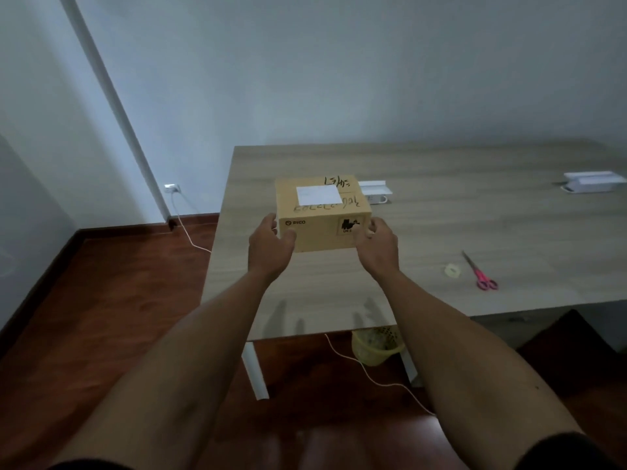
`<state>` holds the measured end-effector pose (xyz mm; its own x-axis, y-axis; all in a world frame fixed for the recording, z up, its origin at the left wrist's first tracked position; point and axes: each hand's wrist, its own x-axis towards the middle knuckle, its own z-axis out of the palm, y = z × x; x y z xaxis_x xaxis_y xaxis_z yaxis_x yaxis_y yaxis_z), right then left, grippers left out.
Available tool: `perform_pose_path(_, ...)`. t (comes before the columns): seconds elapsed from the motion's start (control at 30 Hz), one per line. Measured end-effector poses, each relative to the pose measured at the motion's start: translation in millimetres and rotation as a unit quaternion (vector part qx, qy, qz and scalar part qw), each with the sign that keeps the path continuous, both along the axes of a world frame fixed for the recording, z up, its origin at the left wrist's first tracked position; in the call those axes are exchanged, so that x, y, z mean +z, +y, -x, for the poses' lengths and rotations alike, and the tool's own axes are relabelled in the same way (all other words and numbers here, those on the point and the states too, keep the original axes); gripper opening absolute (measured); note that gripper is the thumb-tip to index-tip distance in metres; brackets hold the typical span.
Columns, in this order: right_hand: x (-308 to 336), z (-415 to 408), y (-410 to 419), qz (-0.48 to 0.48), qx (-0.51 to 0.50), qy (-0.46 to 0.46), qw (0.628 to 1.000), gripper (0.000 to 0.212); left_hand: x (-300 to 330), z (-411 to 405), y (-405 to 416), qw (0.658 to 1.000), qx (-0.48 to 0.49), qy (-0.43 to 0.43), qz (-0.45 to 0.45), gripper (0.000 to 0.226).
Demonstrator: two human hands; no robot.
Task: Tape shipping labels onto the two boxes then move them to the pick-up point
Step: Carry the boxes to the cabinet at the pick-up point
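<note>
Nearest the camera, two bare forearms reach out over the wooden floor (112, 293) toward the table (441, 232). At the table's near-left part, the left hand (269, 244) and right hand (378, 244) clasp the cardboard box (322, 228) by its two near corners, fingers curled round its sides. A white label (318, 194) lies on the box top. To the right lie a tape roll (452, 270) and pink scissors (480, 271).

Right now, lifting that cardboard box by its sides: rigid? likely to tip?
The cardboard box looks square-edged with no visible dents, so it is probably stiff. It is low and wide, so unlikely to tip. The left hand and right hand flank it evenly.
</note>
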<state>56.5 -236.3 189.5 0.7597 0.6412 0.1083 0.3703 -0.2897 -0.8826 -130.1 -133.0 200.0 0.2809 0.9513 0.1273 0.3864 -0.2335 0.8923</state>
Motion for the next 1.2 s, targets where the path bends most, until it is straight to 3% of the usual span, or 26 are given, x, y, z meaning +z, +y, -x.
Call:
perform_pose_path(0.13, -12, -44, 47, 0.021, -0.009, -0.005, 1.0, 0.034, -7, -34, 42, 1.0, 0.0, 0.009, -0.002, 0.048)
perform_pose_path(0.33, -34, -111, 119, 0.037, 0.007, 0.013, 0.999, 0.048, -31, -90, 114, 0.999, 0.02, 0.033, 0.017, 0.056)
perform_pose_path(0.5, -59, -162, 164, 0.051, 0.032, 0.012, 0.998, 0.033, -68, -130, 174, 0.995, 0.051, 0.069, 0.052, 0.073)
perform_pose_path(0.73, -98, -204, 210, 0.085, 0.047, 0.017, 0.995, 0.018, -91, -159, 210, 0.99, 0.064, 0.109, 0.06, 0.047)
perform_pose_path(0.93, -120, -213, 224, 0.108, 0.043, 0.025, 0.993, 0.034, -119, -164, 227, 0.983, 0.087, 0.114, 0.11, 0.057)
perform_pose_path(1.2, -122, -212, 225, 0.079, 0.027, 0.029, 0.996, 0.027, -126, -163, 231, 0.983, 0.097, 0.139, 0.07, 0.043)
